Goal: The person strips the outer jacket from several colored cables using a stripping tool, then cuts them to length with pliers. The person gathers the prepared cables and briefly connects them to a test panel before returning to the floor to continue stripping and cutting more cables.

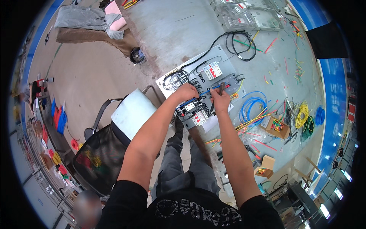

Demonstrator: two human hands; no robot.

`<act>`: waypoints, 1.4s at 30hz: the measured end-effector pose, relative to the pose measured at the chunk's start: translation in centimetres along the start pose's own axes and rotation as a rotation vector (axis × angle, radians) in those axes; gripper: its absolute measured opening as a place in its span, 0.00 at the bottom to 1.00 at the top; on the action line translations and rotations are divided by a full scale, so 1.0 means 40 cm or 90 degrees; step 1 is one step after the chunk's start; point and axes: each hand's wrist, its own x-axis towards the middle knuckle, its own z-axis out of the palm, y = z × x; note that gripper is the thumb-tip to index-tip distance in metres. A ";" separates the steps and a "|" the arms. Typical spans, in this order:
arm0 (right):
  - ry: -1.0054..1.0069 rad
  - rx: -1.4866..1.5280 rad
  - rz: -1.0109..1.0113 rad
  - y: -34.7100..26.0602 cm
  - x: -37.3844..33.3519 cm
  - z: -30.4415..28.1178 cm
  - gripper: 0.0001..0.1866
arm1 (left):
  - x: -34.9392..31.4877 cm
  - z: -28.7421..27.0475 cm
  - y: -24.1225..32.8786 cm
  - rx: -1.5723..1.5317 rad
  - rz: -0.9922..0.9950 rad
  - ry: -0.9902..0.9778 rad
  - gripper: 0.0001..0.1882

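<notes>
A mounting plate [223,55] fitted with electrical parts lies at the near edge of the grey table, in front of me. My left hand [187,92] is closed over the middle of it, fingertips pinched on a blue wire [206,92]. This wire spans the gap towards my right hand [221,102], which is wrapped round a dark hand tool [222,88]; its exact kind is hard to make out. A white-and-red circuit breaker [213,71] sits beyond my hands. Nearer to me is another breaker [199,118]. Black coiled wires [195,84] run beside my left hand.
A black cable loop [248,57] and clear plastic boxes [244,17] lie farther back. To the right are a blue wire coil [251,108], a yellow coil [302,115], a cardboard box [280,128] and scattered wire scraps. A chair [110,152] stands at my left.
</notes>
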 end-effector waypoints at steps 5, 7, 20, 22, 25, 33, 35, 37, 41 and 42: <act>-0.020 0.031 -0.003 0.013 -0.001 -0.014 0.10 | -0.011 0.014 -0.005 0.030 0.045 0.038 0.06; -0.039 0.062 0.001 0.006 -0.009 -0.022 0.09 | -0.014 0.014 -0.009 0.030 0.052 0.043 0.06; -0.041 0.071 0.032 -0.015 -0.010 -0.023 0.09 | -0.002 0.022 -0.034 0.002 0.077 0.067 0.06; -0.028 0.050 0.043 -0.026 -0.010 -0.016 0.09 | -0.001 0.022 -0.036 0.010 0.086 0.068 0.06; -0.035 0.027 0.074 -0.028 0.002 -0.019 0.08 | 0.002 0.025 -0.031 -0.003 0.081 0.058 0.06; -0.062 0.151 0.107 -0.074 -0.012 -0.003 0.08 | -0.033 -0.008 0.005 0.081 0.147 0.067 0.08; -0.080 0.199 0.092 -0.098 -0.040 -0.009 0.08 | -0.085 -0.010 0.043 0.147 0.221 0.111 0.08; -0.108 0.218 0.053 -0.133 -0.072 -0.029 0.08 | -0.173 -0.005 0.096 0.022 0.141 0.012 0.07; -0.140 0.186 -0.015 -0.218 -0.227 -0.009 0.07 | -0.352 0.038 0.051 -0.105 0.216 -0.050 0.08; -0.165 0.190 -0.018 -0.235 -0.277 0.000 0.08 | -0.382 0.055 0.012 -0.160 0.228 -0.044 0.08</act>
